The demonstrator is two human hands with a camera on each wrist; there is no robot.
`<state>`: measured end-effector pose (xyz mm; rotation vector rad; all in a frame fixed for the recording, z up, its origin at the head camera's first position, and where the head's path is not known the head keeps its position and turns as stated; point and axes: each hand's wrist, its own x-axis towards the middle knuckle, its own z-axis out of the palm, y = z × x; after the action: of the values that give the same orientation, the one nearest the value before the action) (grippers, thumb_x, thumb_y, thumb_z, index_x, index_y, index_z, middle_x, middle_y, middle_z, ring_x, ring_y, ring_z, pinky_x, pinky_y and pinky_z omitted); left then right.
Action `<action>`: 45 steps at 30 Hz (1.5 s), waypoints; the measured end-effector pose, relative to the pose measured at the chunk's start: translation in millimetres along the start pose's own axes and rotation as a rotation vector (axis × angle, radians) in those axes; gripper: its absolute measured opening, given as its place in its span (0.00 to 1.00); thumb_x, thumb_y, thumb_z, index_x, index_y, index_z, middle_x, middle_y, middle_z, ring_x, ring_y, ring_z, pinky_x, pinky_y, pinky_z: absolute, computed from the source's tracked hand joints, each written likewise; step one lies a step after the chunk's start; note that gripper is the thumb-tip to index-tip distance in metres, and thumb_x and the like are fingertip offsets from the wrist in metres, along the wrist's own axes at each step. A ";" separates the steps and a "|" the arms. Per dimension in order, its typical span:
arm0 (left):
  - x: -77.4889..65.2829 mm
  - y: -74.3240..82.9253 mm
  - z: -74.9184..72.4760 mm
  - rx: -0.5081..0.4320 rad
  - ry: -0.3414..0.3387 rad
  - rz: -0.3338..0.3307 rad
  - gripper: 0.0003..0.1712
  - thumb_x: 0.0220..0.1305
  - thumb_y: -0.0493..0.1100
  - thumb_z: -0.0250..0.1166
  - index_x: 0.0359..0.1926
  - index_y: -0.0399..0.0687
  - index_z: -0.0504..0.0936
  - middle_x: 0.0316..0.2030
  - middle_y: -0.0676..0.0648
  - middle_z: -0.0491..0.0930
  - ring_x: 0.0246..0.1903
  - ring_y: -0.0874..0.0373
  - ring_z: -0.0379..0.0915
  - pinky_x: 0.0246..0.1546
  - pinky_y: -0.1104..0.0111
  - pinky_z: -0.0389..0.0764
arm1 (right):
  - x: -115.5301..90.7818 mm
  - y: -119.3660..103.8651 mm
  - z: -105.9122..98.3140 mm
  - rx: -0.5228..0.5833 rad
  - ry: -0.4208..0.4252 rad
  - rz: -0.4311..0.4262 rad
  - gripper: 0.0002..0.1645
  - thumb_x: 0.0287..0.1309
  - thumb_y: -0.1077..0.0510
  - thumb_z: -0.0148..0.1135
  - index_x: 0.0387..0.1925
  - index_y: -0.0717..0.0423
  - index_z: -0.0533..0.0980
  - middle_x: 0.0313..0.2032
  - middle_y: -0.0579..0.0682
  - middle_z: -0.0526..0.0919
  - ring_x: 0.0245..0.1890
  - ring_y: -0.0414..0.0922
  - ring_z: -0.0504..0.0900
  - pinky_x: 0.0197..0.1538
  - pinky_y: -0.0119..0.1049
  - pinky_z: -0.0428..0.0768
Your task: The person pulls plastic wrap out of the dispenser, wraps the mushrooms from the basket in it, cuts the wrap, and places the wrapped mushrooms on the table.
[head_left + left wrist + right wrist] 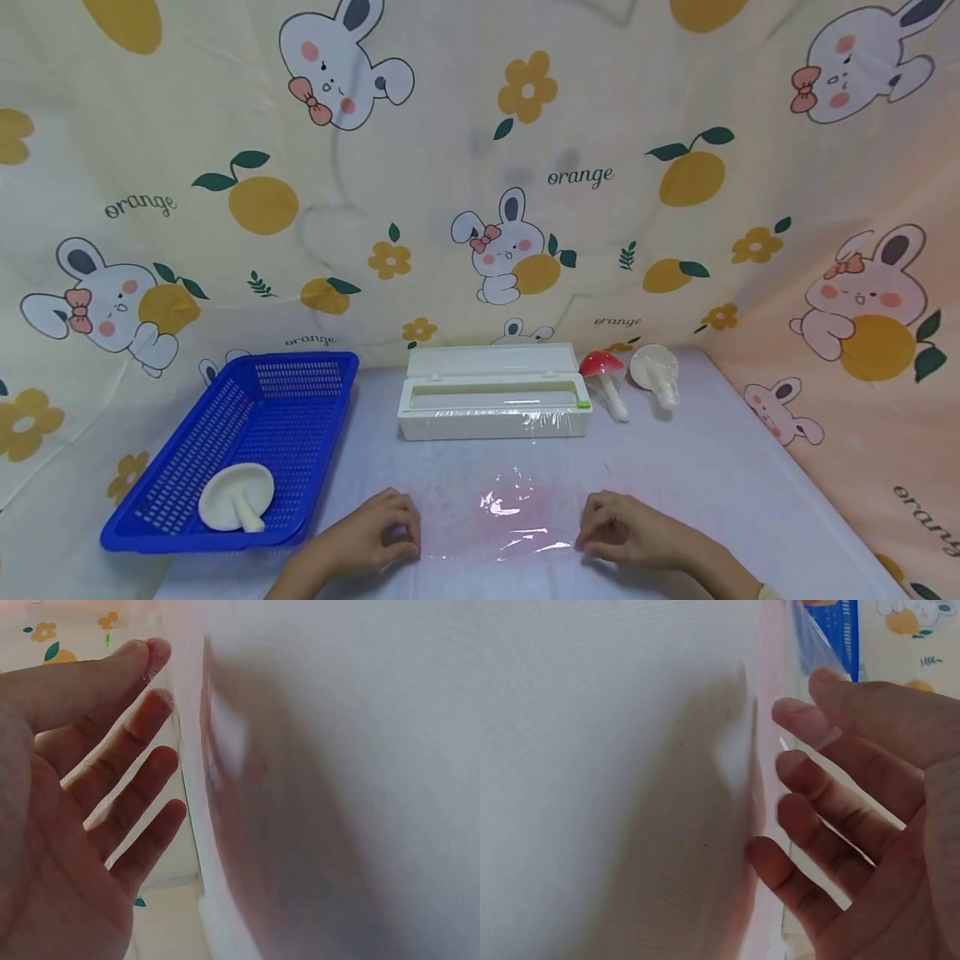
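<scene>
A sheet of clear cling film (pixel 517 504) spans the space between both hands, low over the white table. My left hand (pixel 371 533) pinches its near left corner between thumb and forefinger. At the near right corner my right hand (pixel 637 533) holds the film in the same way. In the left wrist view, the other fingers (pixel 154 769) of that hand are spread loosely. Film also glints along the front of a white cling film dispenser (pixel 491 427), which stands behind the sheet with its lid raised.
On the left lies a blue plastic basket (pixel 303 500) with a white mushroom (pixel 238 493) in it. Right of the dispenser are a red-capped mushroom (pixel 602 365) and a white mushroom (pixel 654 371) with a shiny wrapping. A patterned cloth (pixel 465 125) hangs behind the table.
</scene>
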<state>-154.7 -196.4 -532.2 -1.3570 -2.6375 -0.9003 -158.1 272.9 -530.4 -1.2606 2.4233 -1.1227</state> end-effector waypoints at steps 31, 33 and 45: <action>3.2 3.6 -0.9 -0.027 -0.062 -0.408 0.17 0.66 0.55 0.78 0.50 0.63 0.82 0.26 0.66 0.72 0.27 0.72 0.66 0.30 0.73 0.69 | 0.6 13.1 6.1 0.020 0.055 0.152 0.17 0.65 0.49 0.77 0.52 0.45 0.82 0.33 0.40 0.77 0.32 0.32 0.74 0.34 0.25 0.76; 4.4 5.9 -7.7 -0.058 -0.037 -0.403 0.15 0.69 0.53 0.75 0.52 0.60 0.83 0.28 0.66 0.74 0.28 0.72 0.68 0.30 0.73 0.72 | 0.0 14.2 6.2 0.005 0.065 0.131 0.18 0.64 0.49 0.77 0.52 0.45 0.82 0.34 0.41 0.77 0.33 0.32 0.74 0.34 0.25 0.75; -2.9 21.0 -77.3 -0.112 0.110 -0.459 0.12 0.77 0.54 0.67 0.56 0.64 0.82 0.33 0.59 0.82 0.33 0.67 0.74 0.35 0.70 0.78 | 0.0 11.1 4.3 0.013 0.055 0.154 0.19 0.64 0.48 0.77 0.53 0.45 0.81 0.35 0.43 0.76 0.34 0.34 0.74 0.35 0.27 0.75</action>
<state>-153.9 -228.7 -458.8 -0.6921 -2.8959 -1.1410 -163.0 274.5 -541.2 -1.0326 2.4991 -1.1414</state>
